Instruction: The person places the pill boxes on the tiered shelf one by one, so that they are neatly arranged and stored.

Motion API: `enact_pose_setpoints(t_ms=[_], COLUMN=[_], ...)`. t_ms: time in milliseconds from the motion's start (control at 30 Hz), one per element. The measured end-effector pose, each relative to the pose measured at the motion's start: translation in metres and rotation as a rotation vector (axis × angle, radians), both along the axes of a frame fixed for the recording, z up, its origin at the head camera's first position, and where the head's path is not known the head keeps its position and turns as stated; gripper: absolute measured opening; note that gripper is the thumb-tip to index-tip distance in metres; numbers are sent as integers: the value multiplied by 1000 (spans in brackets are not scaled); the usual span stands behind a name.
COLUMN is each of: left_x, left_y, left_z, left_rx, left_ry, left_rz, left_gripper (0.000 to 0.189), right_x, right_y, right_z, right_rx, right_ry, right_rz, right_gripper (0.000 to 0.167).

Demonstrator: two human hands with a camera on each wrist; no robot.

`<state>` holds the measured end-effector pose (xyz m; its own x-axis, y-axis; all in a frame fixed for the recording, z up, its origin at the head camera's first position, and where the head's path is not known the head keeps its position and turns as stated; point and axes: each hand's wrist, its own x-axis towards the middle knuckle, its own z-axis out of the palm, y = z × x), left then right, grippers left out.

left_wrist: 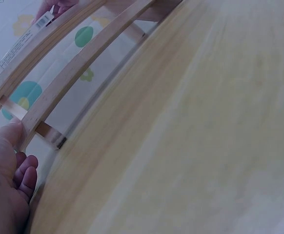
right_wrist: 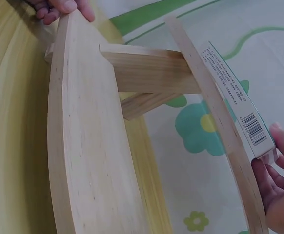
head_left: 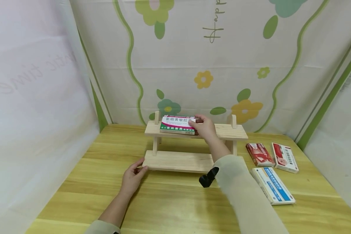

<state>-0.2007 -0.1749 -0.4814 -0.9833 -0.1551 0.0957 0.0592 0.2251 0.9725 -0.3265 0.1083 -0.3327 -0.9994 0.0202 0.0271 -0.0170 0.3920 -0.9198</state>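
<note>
A two-tier wooden rack [head_left: 178, 161] stands on the table. Its lower board's left end is held by my left hand [head_left: 132, 178], the thumb against the board's end in the left wrist view. On the upper board lies a white, green and magenta medicine box [head_left: 176, 125], at the left part of that tier. My right hand [head_left: 206, 128] grips this box by its right end, thumb on one side and fingers on the other. The right wrist view shows the box's barcoded side [right_wrist: 253, 129] just above the upper board's edge; whether it bears fully on the board I cannot tell.
Right of the rack lie a red medicine box [head_left: 260, 155], a red-and-white box [head_left: 284, 157] and a larger blue-and-white box [head_left: 273, 186]. Upright wooden pegs [head_left: 233, 121] rise at the upper tier's ends. Flower-patterned cloth [head_left: 175, 55] hangs behind the wood-grain table [head_left: 169, 204].
</note>
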Motion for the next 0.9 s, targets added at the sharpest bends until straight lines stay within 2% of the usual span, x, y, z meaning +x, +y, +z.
enact_pose_setpoints(t_ms=[167, 433, 900], left_x=[1, 1, -1], left_y=[1, 1, -1], left_z=[1, -1, -1], left_rx=[-2, -22, -18], left_ry=[6, 36, -10], left_rz=[-2, 13, 15], left_gripper=[50, 50, 48], right_x=[0, 0, 8], right_y=[-3, -6, -18], right_z=[1, -1, -1], right_rx=[66, 108, 247], right_ry=[7, 8, 51], right_rz=[4, 7, -69], right_gripper=[56, 54, 49])
